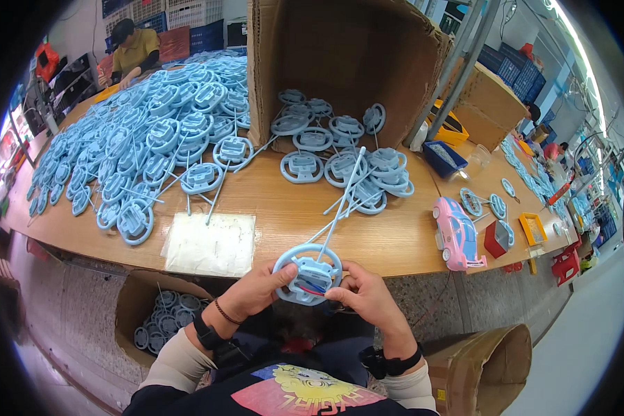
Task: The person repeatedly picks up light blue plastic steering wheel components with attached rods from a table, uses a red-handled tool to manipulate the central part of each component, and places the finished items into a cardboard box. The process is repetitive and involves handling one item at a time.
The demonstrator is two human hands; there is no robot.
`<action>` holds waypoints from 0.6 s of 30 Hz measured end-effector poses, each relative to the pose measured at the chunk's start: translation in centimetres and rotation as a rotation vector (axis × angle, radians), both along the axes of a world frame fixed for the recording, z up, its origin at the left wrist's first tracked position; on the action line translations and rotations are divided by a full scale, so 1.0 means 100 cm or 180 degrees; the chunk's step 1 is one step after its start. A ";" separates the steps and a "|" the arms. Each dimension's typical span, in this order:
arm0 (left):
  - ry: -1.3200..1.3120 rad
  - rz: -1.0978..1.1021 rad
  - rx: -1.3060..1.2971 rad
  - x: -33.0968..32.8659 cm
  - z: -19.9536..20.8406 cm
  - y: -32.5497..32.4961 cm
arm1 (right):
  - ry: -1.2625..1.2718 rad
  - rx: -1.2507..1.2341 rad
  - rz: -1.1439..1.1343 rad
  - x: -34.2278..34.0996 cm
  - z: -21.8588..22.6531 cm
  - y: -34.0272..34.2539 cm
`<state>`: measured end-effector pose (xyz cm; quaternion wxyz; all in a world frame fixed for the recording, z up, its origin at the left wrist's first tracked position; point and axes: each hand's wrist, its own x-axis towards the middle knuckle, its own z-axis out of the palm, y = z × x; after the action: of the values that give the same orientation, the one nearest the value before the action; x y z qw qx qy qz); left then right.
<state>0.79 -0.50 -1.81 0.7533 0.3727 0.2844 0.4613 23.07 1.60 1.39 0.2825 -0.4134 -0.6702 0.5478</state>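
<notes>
Above my lap, just off the table's front edge, I hold a light blue toy steering wheel with a long thin rod reaching up and away from it. My left hand grips the wheel's left side, its thumb over the rim. My right hand is closed at the lower right of the wheel, thumb and fingers pinched on the wires. Red and blue wires show in the open hub. The fingertips under the wheel are hidden. A pale sheet lies on the table just ahead of my left hand.
A big heap of blue steering wheels covers the left; more spill from a cardboard box. Right stand a pink toy car, blue bin and yellow tray. Cartons flank me below. A co-worker sits far left.
</notes>
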 end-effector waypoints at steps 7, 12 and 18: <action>-0.0211 0.0132 -0.0046 -0.005 0.000 -0.006 | 0.0137 -0.0044 -0.0006 -0.017 0.002 -0.008; 0.1538 0.0512 0.0243 -0.072 0.004 -0.031 | -0.0303 0.0215 0.0511 -0.028 -0.019 -0.008; 0.2819 0.0783 -0.0349 -0.202 0.041 -0.126 | -0.0235 -0.0307 0.0314 0.000 -0.028 -0.003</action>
<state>-19.41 -13.07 2.25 0.5175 0.4570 0.6449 0.3279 23.12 1.34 -1.44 0.2099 -0.4130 -0.6725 0.5771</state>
